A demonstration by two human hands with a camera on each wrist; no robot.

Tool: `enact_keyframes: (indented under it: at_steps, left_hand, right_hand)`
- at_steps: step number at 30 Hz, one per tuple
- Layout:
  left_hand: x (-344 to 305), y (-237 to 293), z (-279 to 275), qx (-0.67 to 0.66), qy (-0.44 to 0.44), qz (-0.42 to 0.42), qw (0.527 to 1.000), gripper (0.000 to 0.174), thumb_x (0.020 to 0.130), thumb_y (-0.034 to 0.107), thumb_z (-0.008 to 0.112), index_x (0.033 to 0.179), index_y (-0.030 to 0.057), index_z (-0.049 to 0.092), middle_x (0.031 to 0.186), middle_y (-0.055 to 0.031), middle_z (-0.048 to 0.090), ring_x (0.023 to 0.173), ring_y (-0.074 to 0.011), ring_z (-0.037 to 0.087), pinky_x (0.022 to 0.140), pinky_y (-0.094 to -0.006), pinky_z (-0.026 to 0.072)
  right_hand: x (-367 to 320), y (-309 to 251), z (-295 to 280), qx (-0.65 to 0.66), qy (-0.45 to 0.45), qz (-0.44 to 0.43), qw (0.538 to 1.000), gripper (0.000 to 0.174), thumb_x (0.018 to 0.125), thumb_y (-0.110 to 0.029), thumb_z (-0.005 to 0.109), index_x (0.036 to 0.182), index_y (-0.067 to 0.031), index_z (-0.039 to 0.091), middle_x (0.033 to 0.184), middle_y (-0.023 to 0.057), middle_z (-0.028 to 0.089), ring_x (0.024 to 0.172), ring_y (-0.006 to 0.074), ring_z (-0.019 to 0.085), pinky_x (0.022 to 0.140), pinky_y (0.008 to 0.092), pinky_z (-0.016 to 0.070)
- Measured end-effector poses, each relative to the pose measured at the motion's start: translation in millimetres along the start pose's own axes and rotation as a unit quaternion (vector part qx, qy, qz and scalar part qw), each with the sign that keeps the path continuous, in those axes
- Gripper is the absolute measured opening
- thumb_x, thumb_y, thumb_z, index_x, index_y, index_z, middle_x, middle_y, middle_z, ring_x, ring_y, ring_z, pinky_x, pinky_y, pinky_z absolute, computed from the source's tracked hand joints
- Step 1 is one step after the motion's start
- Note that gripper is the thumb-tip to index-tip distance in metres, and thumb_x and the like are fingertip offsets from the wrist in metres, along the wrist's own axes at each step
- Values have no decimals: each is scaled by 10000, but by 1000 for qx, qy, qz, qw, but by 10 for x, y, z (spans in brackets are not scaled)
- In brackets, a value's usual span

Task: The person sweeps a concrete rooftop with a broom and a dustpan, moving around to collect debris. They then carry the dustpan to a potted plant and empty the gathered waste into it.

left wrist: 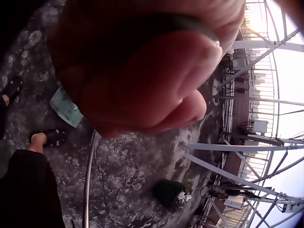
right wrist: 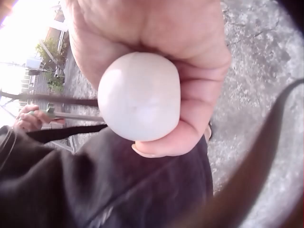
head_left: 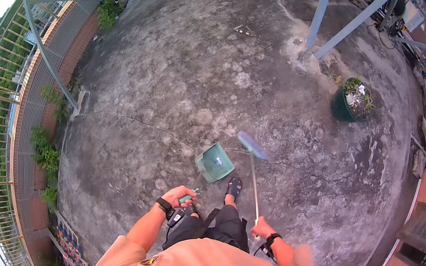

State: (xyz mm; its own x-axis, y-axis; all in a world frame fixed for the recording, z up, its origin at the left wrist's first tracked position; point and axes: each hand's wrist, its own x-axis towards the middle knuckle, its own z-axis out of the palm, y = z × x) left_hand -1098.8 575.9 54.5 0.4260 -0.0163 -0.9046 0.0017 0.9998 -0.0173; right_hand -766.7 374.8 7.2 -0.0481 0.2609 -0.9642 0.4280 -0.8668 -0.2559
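Note:
My left hand [head_left: 180,196] grips the green handle [head_left: 185,199] of a long-handled dustpan [head_left: 211,174], whose light-green pan sits low over the concrete ahead of my feet. A small pale bit shows inside the pan. In my right hand [head_left: 264,229] is the pale stick [head_left: 255,188] of a broom. Its blue-purple head [head_left: 253,146] lies just right of the dustpan, slightly blurred. The right wrist view shows the stick's white rounded end [right wrist: 139,97] with fingers curled round it. The left wrist view is mostly filled by my curled left fingers [left wrist: 137,90].
A sandalled foot [head_left: 234,188] stands right behind the dustpan. Further right is a green planter [head_left: 349,102] with plants and white scraps. Grey-blue metal posts [head_left: 319,17] rise behind it. A long-handled tool [head_left: 243,29] stands far ahead. A railing [head_left: 0,119] runs along the left.

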Motion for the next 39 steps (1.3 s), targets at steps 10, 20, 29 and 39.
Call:
enact_keyframes:
  at_steps: [10,20,29,39]
  left_hand:
    - [5,224,24,-20,-34,-30,999,116,789,55,505,782,-58,481,680,-98,532,414,-88,426,312,-201,318]
    - [-62,718,11,-108,-78,-9,991,69,795,45,481,778,-10,443,657,-75,494,411,-88,420,298,-205,302]
    - [223,1376,-216,-52,-95,-66,992,91,779,78,514,755,27,443,600,-56,486,400,-101,422,306,-233,302]
    - [107,1938,-312,-59,-77,-31,995,90,787,41,491,786,12,406,629,-80,475,427,-109,432,305,-222,298]
  right_hand:
    - [-733,-263,-28,228,-92,11,969,212,701,-31,581,861,-40,443,647,33,481,488,106,498,408,281,415]
    - [-84,-972,-1073,253,134,-73,956,185,703,-32,587,806,-29,433,592,40,477,425,110,481,340,275,395]
    - [1323,-1796,-911,9,198,31,980,327,692,-32,527,933,90,344,670,172,568,571,243,592,473,370,454]
    - [-340,-1677,411,-38,-12,73,997,276,726,-104,575,925,10,422,716,97,523,537,156,534,470,307,407]
